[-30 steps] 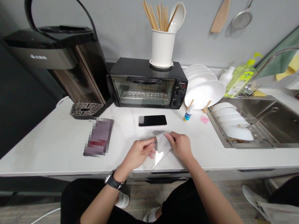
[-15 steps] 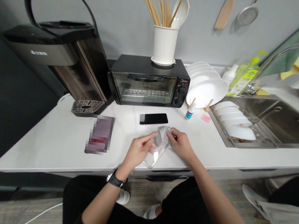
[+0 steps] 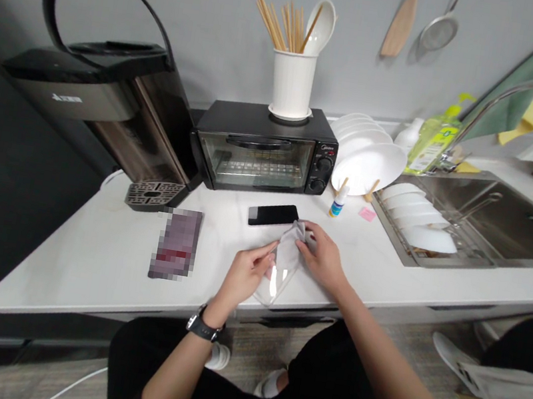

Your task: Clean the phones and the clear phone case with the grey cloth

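Observation:
My left hand (image 3: 248, 271), below a black wristwatch (image 3: 204, 324), is closed in a pinch on a clear, glossy plastic piece (image 3: 274, 285) near the counter's front edge. Whether this is a bag or a stiff sheet I cannot tell. My right hand (image 3: 321, 255) has its fingers closed on a light grey cloth (image 3: 293, 239) at the upper end of the plastic. The cloth's folds touch or overlap the plastic. Just beyond the hands lies a dark-screened phone (image 3: 274, 215). Farther right stands a small spray bottle (image 3: 339, 202) with a blue and yellow label.
A purple-grey pouch (image 3: 177, 246), partly pixelated, lies left on the white counter (image 3: 84, 265). Behind are a drinks dispenser (image 3: 122, 116), a toaster oven (image 3: 264, 152) and white plates (image 3: 370, 165). Right is a sink (image 3: 510, 224) with bowls (image 3: 420, 217); a pink slip (image 3: 367, 213) lies nearby.
More of the grey cloth shows between my hands, bunched at the plastic's upper end. My right hand has shifted slightly over it. My left hand keeps its pinch; the view has tilted slightly.

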The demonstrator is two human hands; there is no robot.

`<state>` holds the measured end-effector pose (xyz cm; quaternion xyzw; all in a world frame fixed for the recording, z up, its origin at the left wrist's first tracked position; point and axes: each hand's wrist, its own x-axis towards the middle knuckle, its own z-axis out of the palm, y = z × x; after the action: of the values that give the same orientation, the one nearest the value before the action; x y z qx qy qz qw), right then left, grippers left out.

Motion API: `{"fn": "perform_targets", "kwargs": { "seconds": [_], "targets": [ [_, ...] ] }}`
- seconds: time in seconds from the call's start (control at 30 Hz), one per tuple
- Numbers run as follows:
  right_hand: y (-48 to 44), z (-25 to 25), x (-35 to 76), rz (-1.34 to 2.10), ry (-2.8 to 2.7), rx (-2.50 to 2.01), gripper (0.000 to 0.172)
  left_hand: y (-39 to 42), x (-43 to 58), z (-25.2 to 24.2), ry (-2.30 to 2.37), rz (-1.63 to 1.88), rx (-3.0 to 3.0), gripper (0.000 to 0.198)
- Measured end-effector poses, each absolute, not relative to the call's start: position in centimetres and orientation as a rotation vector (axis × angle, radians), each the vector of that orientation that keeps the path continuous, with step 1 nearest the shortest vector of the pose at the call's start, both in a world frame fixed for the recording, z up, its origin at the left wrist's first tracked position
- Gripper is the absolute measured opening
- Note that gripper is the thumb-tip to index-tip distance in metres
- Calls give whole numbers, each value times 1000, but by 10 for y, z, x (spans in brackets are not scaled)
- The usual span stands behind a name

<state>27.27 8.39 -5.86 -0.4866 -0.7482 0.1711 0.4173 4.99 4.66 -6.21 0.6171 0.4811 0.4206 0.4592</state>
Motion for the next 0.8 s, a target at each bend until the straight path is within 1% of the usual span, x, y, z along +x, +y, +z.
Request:
{"fn": "perform_targets", "kwargs": {
  "seconds": [0.03,0.13,0.17,0.23,0.3,0.43,0.57,0.7,0.73,0.8],
  "targets": [
    [84,-58,273,369,-1866,-1183,35,46,50,-62,1185,1040,1516,55],
    [82,-56,272,289,-1881,-1207,20,45,50,-62,1185,1050,1494,58],
    [81,-55,272,307,-1902,-1254,21,45,50,-62,1178,1050,1486,58],
    [80,-56,272,355,-1947,-1337,35,44,51,-61,1163,1038,1477,58],
    [78,-57,272,392,-1979,-1354,43,44,51,-60,1158,1017,1482,58],
    [77,-58,273,418,-1995,-1319,37,44,52,-59,1165,982,1506,56],
    [78,-57,273,375,-1954,-1402,40,44,52,-61,1166,976,1503,54],
    [80,-57,273,419,-2006,-1366,33,45,51,-62,1202,1011,1508,52],
    [80,-58,273,424,-2007,-1367,34,45,51,-62,1202,1009,1508,52],
    [81,-59,274,410,-1986,-1400,40,45,50,-62,1189,974,1512,52]
  ]
}}
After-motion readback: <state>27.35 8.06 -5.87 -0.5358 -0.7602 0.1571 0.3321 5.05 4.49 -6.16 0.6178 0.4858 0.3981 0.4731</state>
